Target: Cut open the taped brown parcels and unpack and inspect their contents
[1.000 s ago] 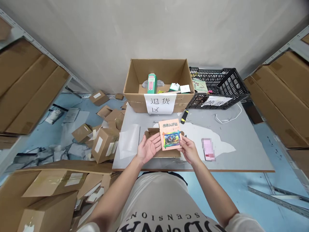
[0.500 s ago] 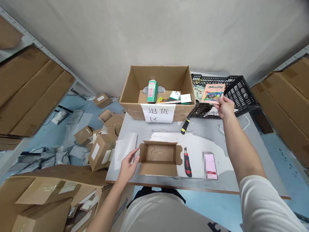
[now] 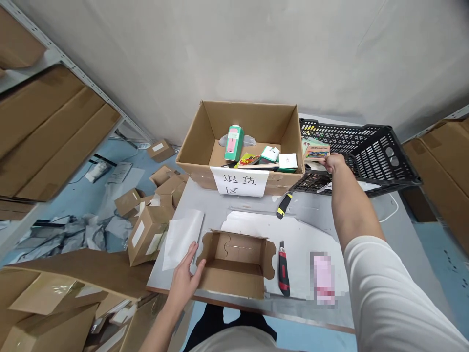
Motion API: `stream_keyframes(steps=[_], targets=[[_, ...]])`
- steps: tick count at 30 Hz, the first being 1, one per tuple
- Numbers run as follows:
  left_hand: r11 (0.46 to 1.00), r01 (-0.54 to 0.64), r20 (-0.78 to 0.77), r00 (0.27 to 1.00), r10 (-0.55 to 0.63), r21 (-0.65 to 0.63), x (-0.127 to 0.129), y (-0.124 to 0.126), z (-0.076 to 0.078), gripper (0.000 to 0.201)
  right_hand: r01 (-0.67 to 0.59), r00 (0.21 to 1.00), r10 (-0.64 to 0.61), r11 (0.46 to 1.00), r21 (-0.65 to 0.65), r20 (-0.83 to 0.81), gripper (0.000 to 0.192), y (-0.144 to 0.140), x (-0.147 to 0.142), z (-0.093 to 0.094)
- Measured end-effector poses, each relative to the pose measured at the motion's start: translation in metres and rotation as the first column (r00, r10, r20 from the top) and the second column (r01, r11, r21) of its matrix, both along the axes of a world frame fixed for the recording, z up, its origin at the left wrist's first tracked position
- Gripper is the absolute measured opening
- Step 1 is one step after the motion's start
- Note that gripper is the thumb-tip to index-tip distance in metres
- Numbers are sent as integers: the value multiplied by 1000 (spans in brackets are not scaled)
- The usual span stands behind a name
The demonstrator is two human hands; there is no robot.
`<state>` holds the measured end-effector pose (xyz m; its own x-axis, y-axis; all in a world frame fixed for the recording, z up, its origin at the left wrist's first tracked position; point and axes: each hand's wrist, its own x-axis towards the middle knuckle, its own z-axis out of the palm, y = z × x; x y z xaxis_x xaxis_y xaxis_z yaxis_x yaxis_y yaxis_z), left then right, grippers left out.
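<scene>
My right hand reaches into the black plastic crate, its fingers closed on the edge of a thin pink-orange booklet with a colourful picture on its cover. The booklet lies low over other papers at the crate's left end. My left hand is open, thumb and fingers apart, at the left side of a small open cardboard box. Whether the thumb touches the box I cannot tell. The small box shows nothing inside it.
A large carton with a paper sign holds a green-and-pink box and other small packs. A red-black box cutter, a yellow-black cutter, a blurred phone and white sheets lie on the table. Cartons crowd the left.
My right hand has carried the booklet down and into the crate's left end. My left hand remains open beside the small box. The view has shifted a little.
</scene>
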<state>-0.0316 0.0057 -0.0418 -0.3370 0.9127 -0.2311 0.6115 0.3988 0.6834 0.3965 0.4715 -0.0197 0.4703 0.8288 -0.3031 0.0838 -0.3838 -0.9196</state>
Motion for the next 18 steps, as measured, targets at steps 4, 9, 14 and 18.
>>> stream_keyframes(steps=[4, 9, 14, 18], targets=[[1000, 21, -14, 1000, -21, -1, -2, -3, -5, 60, 33, 999, -31, 996, -84, 31, 36, 0, 5, -1], [999, 45, 8, 999, -45, 4, -4, -4, -10, 63, 15, 998, -10, 996, -89, 54, 27, -6, 7, 10], [995, 100, 32, 994, -100, 6, -7, -8, -15, 68, -66, 940, -15, 972, 225, 341, 45, -50, 0, 36], [1000, -1, 23, 1000, 1, -22, -28, -20, -31, 72, -205, 958, 78, 859, 469, 275, 53, -160, -27, 39]])
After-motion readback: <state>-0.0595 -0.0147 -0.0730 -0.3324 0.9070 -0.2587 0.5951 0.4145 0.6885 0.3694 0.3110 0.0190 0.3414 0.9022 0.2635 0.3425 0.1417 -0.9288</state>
